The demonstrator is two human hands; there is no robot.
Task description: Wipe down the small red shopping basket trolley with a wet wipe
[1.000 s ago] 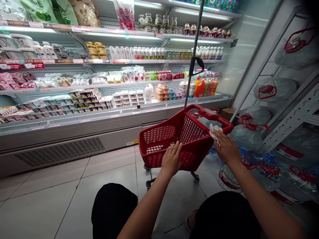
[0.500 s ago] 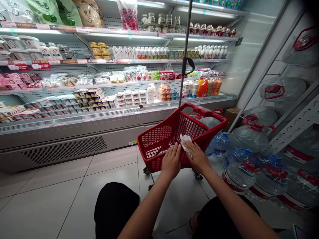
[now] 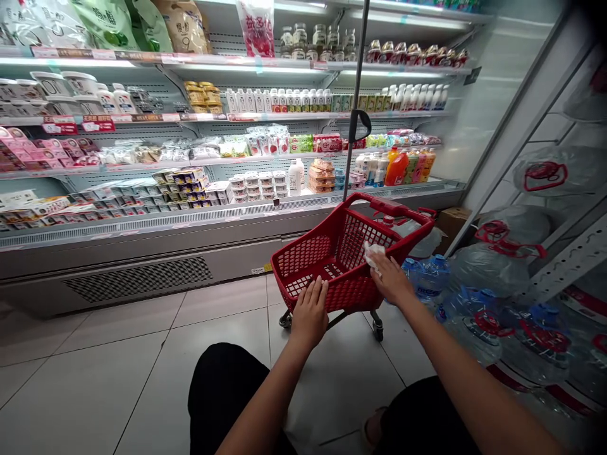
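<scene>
Fingers of my left hand (image 3: 310,311) lie flat and spread against the near rim of the red basket (image 3: 327,253), gripping nothing, just steadying it at about seven o'clock of the rim. Behind it, running from nine o'clock across to one, the chiller shelves (image 3: 190,158) hold tubs, cartons and bottles, and a thin pole (image 3: 353,120) rises from the far side of the basket. Further right, my right hand (image 3: 391,281) has its fingers curled over a crumpled white wipe (image 3: 372,251), pressing it on the basket's right rim at about four o'clock. A second ago that wipe was up near the handle end, half a second ago it had slid down beside my left hand, and now it has gone partway back up the same edge; I take that as back-and-forth rubbing along this rim, with the other edges yet to do. Big water jugs (image 3: 484,265) crowd the floor at three o'clock.
</scene>
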